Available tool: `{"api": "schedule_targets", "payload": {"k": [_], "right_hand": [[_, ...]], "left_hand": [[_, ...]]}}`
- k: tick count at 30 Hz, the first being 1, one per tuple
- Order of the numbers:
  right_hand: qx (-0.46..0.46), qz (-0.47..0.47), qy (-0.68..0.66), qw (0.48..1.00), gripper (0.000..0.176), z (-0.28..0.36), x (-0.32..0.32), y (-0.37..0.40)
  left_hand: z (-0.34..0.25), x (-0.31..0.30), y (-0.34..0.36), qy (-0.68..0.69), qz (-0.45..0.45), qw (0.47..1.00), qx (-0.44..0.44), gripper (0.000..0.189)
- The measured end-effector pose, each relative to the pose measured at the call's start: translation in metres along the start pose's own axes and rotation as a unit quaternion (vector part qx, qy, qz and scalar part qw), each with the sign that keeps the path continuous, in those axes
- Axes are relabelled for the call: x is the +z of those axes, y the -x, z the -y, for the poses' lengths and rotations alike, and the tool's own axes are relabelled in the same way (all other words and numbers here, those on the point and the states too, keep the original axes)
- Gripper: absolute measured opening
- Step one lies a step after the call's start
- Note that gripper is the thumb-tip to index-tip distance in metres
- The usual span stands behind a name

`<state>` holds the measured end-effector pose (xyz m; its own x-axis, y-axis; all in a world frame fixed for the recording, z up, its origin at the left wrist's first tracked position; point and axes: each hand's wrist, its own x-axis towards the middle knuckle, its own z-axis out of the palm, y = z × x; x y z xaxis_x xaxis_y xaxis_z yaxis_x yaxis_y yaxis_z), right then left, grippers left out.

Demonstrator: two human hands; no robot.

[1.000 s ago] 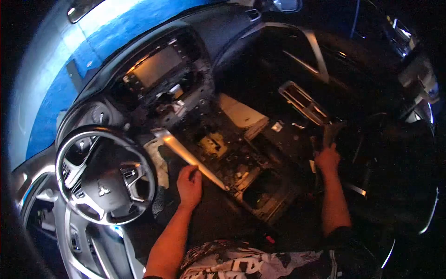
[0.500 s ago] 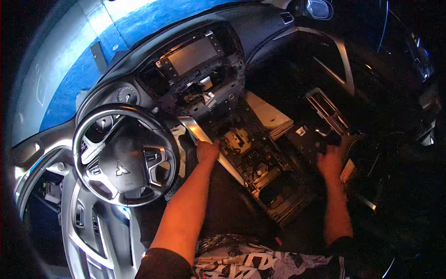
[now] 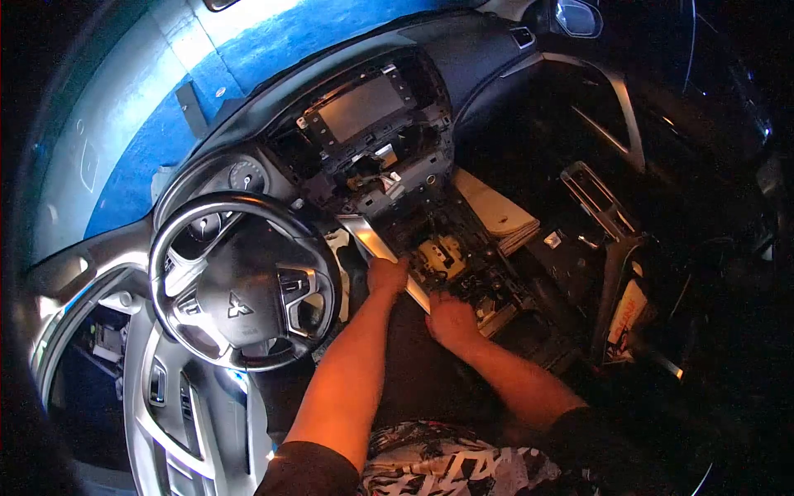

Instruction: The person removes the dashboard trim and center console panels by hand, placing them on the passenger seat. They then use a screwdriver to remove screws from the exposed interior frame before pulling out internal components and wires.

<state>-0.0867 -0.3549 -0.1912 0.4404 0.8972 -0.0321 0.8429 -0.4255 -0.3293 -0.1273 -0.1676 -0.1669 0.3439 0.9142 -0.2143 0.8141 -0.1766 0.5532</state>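
Dim dashboard [image 3: 473,59] ahead; trim [image 3: 371,240] edges the console [image 3: 526,311], likely light, stiff, best held along its sides. Left hand [image 3: 386,279] and right hand [image 3: 454,321] seem on it, fingers bent, grip unclear.

Left fingers [image 3: 395,279] partly hidden at silver trim strip [image 3: 370,240]; grip unreadable. Right fingers [image 3: 444,307] blurred, contact with strip unclear. Strip's middle lay behind the hands. Far right seat area was lost in darkness. Patterned clothing [image 3: 463,471] ran off the bottom edge. Markings on pale packet [image 3: 626,318] were too small to read.
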Motion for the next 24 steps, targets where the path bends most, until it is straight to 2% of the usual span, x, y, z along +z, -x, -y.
{"api": "schedule_targets", "payload": {"k": [3, 5, 7, 10, 13, 16, 18, 20, 21, 22, 23, 24], "right_hand": [[-0.005, 0.018, -0.011, 1.0, 0.053, 0.002, -0.013, 0.016], [-0.009, 0.026, -0.022, 0.999, 0.049, -0.003, -0.024, 0.032], [-0.003, 0.027, -0.04, 0.999, 0.046, -0.012, -0.027, 0.046], [0.039, -0.031, -0.15, 0.987, 0.065, -0.016, -0.038, 0.061], [0.089, -0.119, -0.358, 0.922, 0.084, -0.018, -0.065, 0.064], [0.057, -0.265, -0.412, 0.87, 0.091, -0.059, -0.093, 0.06], [0.017, -0.391, -0.442, 0.807, 0.092, -0.111, -0.11, 0.056], [0.172, -0.436, -0.311, 0.827, 0.089, -0.164, -0.141, 0.069], [0.217, -0.472, -0.295, 0.802, 0.087, -0.19, -0.147, 0.074], [0.288, -0.471, -0.266, 0.79, 0.087, -0.202, -0.164, 0.085], [0.342, -0.481, -0.206, 0.781, 0.089, -0.228, -0.161, 0.091], [0.383, -0.479, -0.201, 0.764, 0.092, -0.247, -0.158, 0.099]], "left_hand": [[-0.001, -0.004, 0.017, -0.022, -0.002, 1.0, 0.005, 0.079], [0.011, 0.011, 0.028, 0.018, -0.04, 0.997, 0.061, 0.081], [-0.006, 0.001, 0.07, 0.096, -0.047, 0.993, 0.053, 0.084], [-0.021, -0.003, 0.119, 0.179, -0.022, 0.979, 0.095, 0.081], [-0.039, -0.004, 0.149, 0.164, 0.096, 0.957, 0.22, 0.072], [-0.054, -0.038, 0.152, 0.264, 0.225, 0.894, 0.285, 0.061], [-0.056, -0.083, 0.158, 0.19, 0.172, 0.897, 0.36, 0.052], [-0.048, -0.12, 0.168, 0.217, 0.159, 0.917, 0.294, 0.048], [-0.035, -0.133, 0.166, 0.231, 0.145, 0.919, 0.286, 0.046], [-0.02, -0.143, 0.164, 0.244, 0.132, 0.92, 0.277, 0.045], [-0.006, -0.153, 0.165, 0.253, 0.116, 0.925, 0.26, 0.044], [0.008, -0.16, 0.168, 0.262, 0.102, 0.928, 0.244, 0.042]]}}
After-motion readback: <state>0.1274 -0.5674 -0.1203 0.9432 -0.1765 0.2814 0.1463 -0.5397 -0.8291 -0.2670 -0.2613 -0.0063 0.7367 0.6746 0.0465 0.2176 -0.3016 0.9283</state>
